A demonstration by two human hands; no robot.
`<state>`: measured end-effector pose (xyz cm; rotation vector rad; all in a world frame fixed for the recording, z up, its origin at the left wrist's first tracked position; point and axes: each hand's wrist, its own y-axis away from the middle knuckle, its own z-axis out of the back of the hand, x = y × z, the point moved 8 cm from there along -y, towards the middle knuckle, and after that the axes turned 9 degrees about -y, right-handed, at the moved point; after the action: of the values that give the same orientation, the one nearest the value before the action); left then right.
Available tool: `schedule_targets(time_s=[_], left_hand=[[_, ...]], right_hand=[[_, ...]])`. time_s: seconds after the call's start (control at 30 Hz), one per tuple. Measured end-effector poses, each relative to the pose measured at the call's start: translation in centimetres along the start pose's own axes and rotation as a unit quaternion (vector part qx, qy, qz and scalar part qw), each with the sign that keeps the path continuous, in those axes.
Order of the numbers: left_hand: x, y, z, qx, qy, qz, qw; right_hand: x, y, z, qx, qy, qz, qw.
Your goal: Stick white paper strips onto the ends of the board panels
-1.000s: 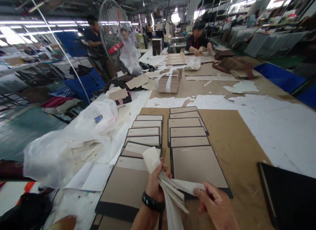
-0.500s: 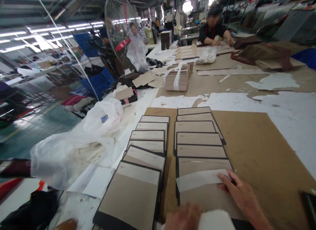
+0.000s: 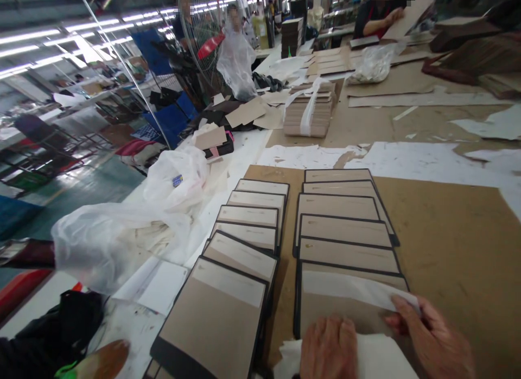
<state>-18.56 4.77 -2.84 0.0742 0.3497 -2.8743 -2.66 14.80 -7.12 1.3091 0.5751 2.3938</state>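
My right hand (image 3: pixel 431 333) pinches the right end of a thin white strip (image 3: pixel 350 289). The strip lies across the upper part of the nearest taupe panel (image 3: pixel 325 308), which has dark edges, in the right-hand row. Lower down, my left hand (image 3: pixel 329 343) rests with bent, pressed-together fingers on a bundle of white strips (image 3: pixel 378 357); its fingertips point away from me. Overlapping panels (image 3: pixel 345 251) fan out beyond the nearest one. To the left, a second row of panels (image 3: pixel 220 314) carries pale strips along the upper edges.
Beneath both rows lies a brown board (image 3: pixel 451 248). Plastic bags (image 3: pixel 118 248) and papers (image 3: pixel 163 284) sit at left. A tied stack of boards (image 3: pixel 307 115) stands farther back. Across the table, a co-worker's hand (image 3: pixel 394 16) holds a flat sheet (image 3: pixel 411 18).
The white strip now sits higher and straighter on the panel, still pinched by my right hand. My left hand, blurred before, shows clearly on the bundle. The view has shifted; the co-worker has lifted a sheet.
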Motion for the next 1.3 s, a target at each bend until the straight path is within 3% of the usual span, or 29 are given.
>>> schedule_targets(time_s=[0.23, 0.5, 0.7, 0.97, 1.3], left_hand=[[1.4, 0.9, -0.8, -0.101, 0.025, 0.052, 0.993], [2.5, 0.5, -2.0, -0.072, -0.022, 0.04, 0.996], [2.6, 0.3, -1.9, -0.078, -0.036, 0.033, 0.996], [3.4, -0.2, -2.7, -0.022, -0.051, -0.037, 0.998], [3.0, -0.2, -1.8, -0.079, -0.047, -0.008, 0.996]], right_hand=[[-0.5, -0.2, 0.0, 0.0, 0.015, -0.029, 0.999], [0.3, 0.0, 0.1, -0.031, 0.016, -0.02, 0.999], [0.3, -0.3, 0.1, -0.014, 0.036, -0.011, 0.999], [1.2, -1.0, 1.2, -0.073, 0.074, 0.088, 0.991], [0.4, -1.5, 1.4, -0.073, 0.097, 0.015, 0.993]])
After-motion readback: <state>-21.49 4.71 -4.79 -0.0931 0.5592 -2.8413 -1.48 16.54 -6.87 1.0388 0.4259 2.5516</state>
